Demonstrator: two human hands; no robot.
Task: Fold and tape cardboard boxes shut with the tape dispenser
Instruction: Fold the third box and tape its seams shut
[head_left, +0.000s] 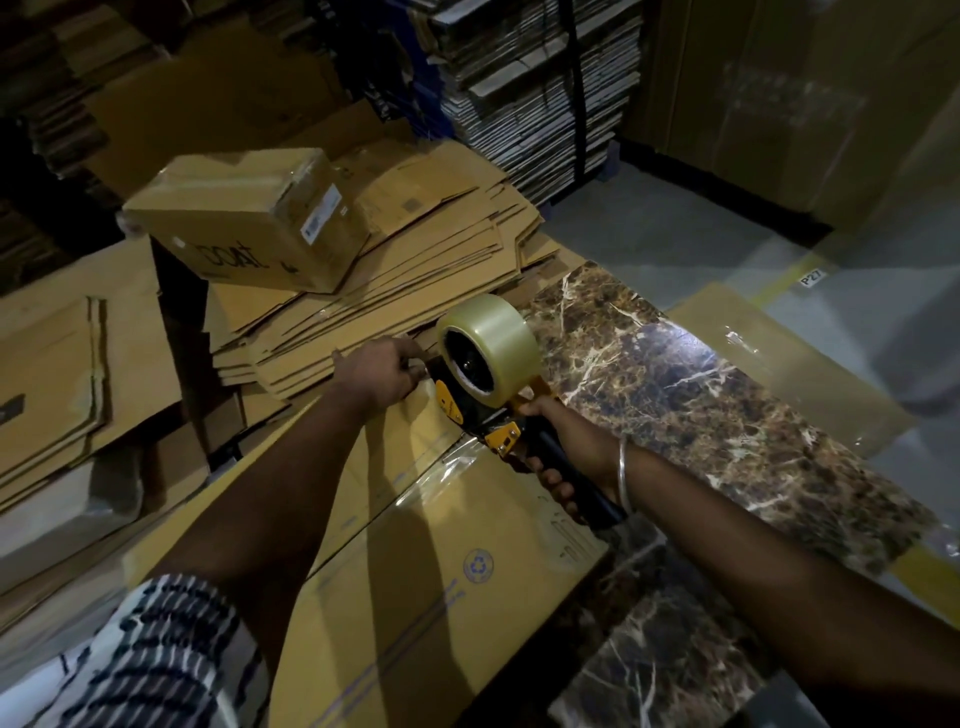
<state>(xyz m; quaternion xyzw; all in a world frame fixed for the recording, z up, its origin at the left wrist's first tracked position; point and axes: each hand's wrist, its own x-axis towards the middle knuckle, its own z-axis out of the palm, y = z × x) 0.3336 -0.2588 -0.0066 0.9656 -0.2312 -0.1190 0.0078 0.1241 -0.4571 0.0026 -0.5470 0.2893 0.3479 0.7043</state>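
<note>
The cardboard box (415, 561) is lying on the marble-patterned worktop (727, 415), running from near us toward the far left, with its closed flaps facing up so the seam is open to taping. We are holding the tape dispenser (485, 384) at the far end of that seam, its yellow frame tipped down onto the cardboard and the clear tape roll (493, 338) standing above it. A shiny strip of tape (441, 478) is already lying across the top behind the dispenser.

Our right hand (563, 467) is wrapping its fingers tightly round the black handle, a grip clamped on the dispenser, probably so we can press it down and steer it. Our left hand (379, 369) is resting at the far edge of the box just beside the dispenser's nose, fingers curled; it seems to be steadying the box or pinching the tape end there, but we cannot tell which.

Flat cardboard sheets (395, 291) are piling up just beyond, with a sealed carton (249, 218) sitting on top.
</note>
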